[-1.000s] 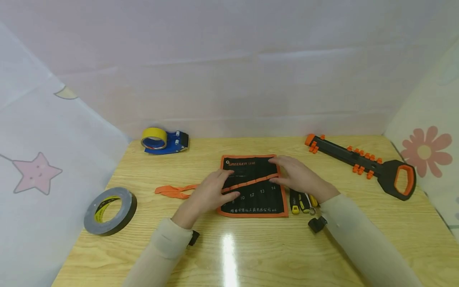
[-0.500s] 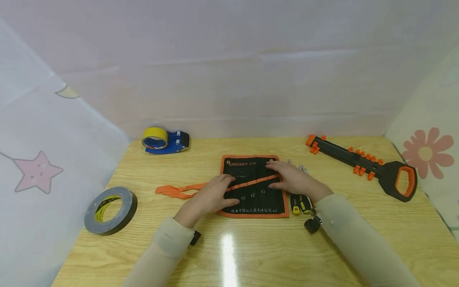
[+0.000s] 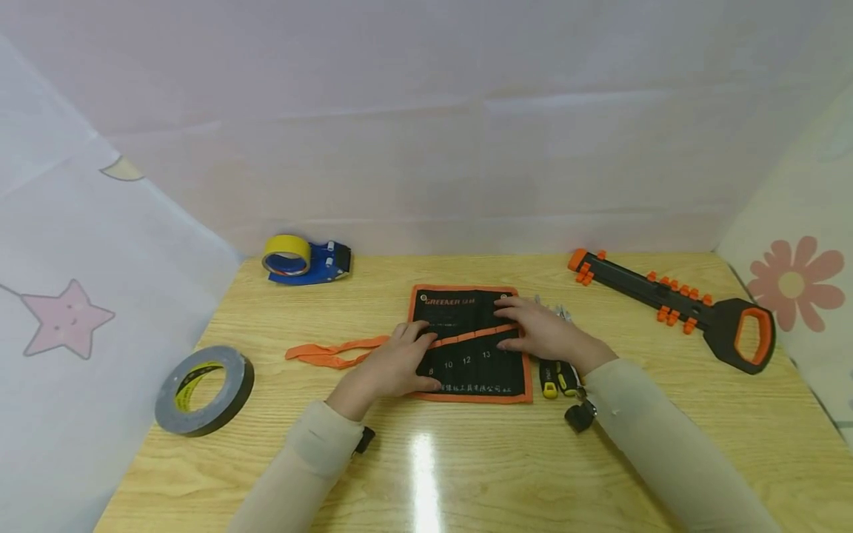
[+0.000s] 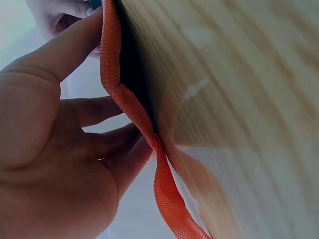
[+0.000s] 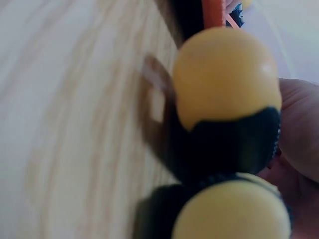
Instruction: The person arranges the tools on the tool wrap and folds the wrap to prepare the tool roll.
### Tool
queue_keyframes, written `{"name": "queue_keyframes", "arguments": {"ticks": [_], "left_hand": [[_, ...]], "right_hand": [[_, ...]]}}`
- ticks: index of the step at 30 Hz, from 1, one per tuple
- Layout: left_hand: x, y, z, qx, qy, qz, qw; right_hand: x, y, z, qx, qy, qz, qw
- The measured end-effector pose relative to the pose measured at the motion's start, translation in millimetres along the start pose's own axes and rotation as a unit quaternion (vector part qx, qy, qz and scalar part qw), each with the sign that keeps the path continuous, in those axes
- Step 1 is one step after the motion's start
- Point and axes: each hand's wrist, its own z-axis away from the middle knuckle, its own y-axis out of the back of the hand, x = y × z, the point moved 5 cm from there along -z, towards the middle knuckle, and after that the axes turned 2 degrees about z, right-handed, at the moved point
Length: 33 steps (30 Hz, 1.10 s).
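A black tool pouch point(image 3: 469, 311) with orange edging and printed numbers lies flat on the table. My left hand point(image 3: 393, 364) rests on its left side, fingers spread over the slanted orange band; in the left wrist view the fingers point(image 4: 97, 110) reach over the orange edge. From the pouch's left side trails an orange strap point(image 3: 333, 354). My right hand point(image 3: 543, 329) lies across the pouch's right edge, fingers extended onto it. Beneath that hand and wrist are several hand tools point(image 3: 549, 389) with black and yellow handles, partly hidden; their rounded handle ends point(image 5: 227, 74) fill the right wrist view.
A roll of grey tape point(image 3: 229, 392) lies at the left. Behind it is a blue tape dispenser point(image 3: 320, 270) with a yellow roll. A black and orange saw-shaped tool point(image 3: 666, 296) lies at the back right. Pale cloth walls point(image 3: 426, 148) border the wooden table point(image 3: 493, 474).
My right hand has shifted slightly left and now covers more of the pouch's right side. The left hand has slid slightly to the right over the printed numbers.
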Motion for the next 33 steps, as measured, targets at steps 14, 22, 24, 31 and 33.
{"name": "queue_keyframes", "arguments": {"ticks": [14, 22, 24, 31, 33], "left_hand": [[-2.7, 2.0, -0.5, 0.006, -0.012, -0.023, 0.9997], [-6.6, 3.6, -0.6, -0.008, -0.013, -0.041, 0.9991], [-7.3, 4.1, -0.2, -0.016, -0.012, -0.046, 0.9987], [-10.4, 4.3, 0.1, -0.029, -0.015, -0.044, 0.9985], [-11.8, 4.4, -0.4, -0.025, -0.016, -0.038, 0.9988]], "right_hand": [[-3, 0, 2.4, 0.002, -0.004, 0.010, 0.9999], [-5, -6, 9.4, 0.006, -0.006, 0.013, 0.9999], [-6, -7, 11.3, 0.006, -0.007, 0.014, 0.9999], [-13, -7, 20.0, 0.014, 0.001, 0.023, 0.9996], [-16, -6, 22.2, 0.021, 0.009, 0.029, 0.9993]]}}
